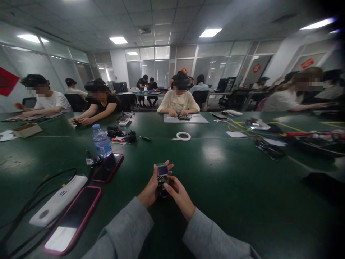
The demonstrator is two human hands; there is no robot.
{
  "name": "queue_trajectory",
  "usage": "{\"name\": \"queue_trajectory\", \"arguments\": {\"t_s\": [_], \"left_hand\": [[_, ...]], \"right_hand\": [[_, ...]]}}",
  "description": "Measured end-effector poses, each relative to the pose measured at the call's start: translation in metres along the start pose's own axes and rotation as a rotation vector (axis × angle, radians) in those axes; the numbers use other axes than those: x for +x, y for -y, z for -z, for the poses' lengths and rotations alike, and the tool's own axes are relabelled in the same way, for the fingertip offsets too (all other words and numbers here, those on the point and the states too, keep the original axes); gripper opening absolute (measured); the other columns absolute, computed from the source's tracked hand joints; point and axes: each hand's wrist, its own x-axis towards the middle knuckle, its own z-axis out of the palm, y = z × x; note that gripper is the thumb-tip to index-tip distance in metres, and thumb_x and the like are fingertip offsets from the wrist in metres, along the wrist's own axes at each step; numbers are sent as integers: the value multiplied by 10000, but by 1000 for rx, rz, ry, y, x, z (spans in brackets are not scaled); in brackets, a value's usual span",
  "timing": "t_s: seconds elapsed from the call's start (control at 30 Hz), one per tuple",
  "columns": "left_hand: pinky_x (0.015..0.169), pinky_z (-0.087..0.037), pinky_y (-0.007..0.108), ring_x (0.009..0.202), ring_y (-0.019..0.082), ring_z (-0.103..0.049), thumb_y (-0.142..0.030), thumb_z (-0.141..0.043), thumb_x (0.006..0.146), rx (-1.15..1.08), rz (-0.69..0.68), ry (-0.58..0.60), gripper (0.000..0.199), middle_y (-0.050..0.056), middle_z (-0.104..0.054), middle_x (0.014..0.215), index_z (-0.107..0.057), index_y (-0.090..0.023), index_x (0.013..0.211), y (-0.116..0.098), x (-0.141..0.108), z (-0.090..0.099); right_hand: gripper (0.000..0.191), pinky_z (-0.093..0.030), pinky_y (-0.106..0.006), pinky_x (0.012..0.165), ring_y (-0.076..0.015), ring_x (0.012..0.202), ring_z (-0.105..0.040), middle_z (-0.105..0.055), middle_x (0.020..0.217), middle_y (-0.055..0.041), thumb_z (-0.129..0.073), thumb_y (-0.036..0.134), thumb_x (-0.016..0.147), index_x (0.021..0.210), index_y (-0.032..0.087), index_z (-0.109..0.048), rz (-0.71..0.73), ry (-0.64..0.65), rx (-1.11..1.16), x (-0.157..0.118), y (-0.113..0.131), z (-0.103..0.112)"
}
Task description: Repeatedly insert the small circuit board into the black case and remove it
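Observation:
Just above the green table, a small circuit board with a little display screen (162, 170) is held between both hands. My left hand (151, 187) wraps its left side, some fingertips showing behind the screen. My right hand (179, 194) grips the lower right part, its thumb lying across the front of the board. The screen faces up toward me and looks dark. Small parts below it are partly covered by my fingers, so their kind is hard to make out.
On the left of the table (215, 201) lie two red-edged phones (77, 216) (108, 167), a white power strip-like device (59, 201) and black cables. A water bottle (102, 142) stands behind. A white tape ring (183, 136) lies farther off. People sit across the table.

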Motion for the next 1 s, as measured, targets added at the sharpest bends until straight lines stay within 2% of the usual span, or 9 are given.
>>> {"name": "queue_trajectory", "arguments": {"t_s": [0.07, 0.17, 0.33, 0.6, 0.83, 1.0], "left_hand": [[906, -386, 364, 1114, 230, -484, -611, -389, 804, 2, 33, 20, 586, 91, -509, 1284, -509, -235, 1237, -1, -3, 0], [848, -421, 356, 1025, 234, -544, -535, -489, 799, -30, 76, 16, 525, 113, -574, 1179, -545, -189, 1191, -3, -5, 0], [816, -432, 286, 892, 182, -592, -374, -657, 733, -99, 91, -103, 376, 91, -645, 932, -622, -127, 1015, -1, -3, 3], [634, -465, 272, 782, 182, -604, -373, -626, 758, -115, 67, -60, 322, 96, -634, 936, -604, -128, 967, 4, 0, 8], [630, -458, 269, 753, 175, -597, -435, -617, 749, -133, 143, -123, 386, 73, -621, 840, -585, -137, 992, 2, -1, 5], [633, -465, 282, 764, 185, -603, -478, -584, 760, -129, 149, -96, 457, 97, -624, 898, -585, -119, 1043, 1, -2, 4]], "right_hand": [[444, -499, -293, 646, -198, 882, -566, -564, 1023, -69, -672, 430, 740, 1075, 182, -517, -46, -6, 74, 1, -1, 3], [421, -470, -260, 547, -166, 745, -563, -580, 912, -52, -671, 444, 733, 1034, 172, -559, -134, -30, 218, 1, -2, 6], [348, -395, -217, 475, -118, 598, -511, -549, 747, -21, -574, 487, 806, 893, 149, -567, -142, -43, 299, 2, -2, 9], [403, -370, -228, 493, -131, 536, -529, -560, 691, -27, -531, 531, 819, 889, 135, -524, -175, 20, 272, 2, 3, 9], [395, -376, -234, 513, -131, 538, -527, -560, 669, -33, -488, 512, 855, 879, 122, -543, -191, 67, 236, 0, 3, 9], [431, -379, -234, 511, -131, 536, -530, -568, 668, -35, -507, 547, 826, 872, 121, -553, -212, 64, 246, 1, 5, 8]]}}
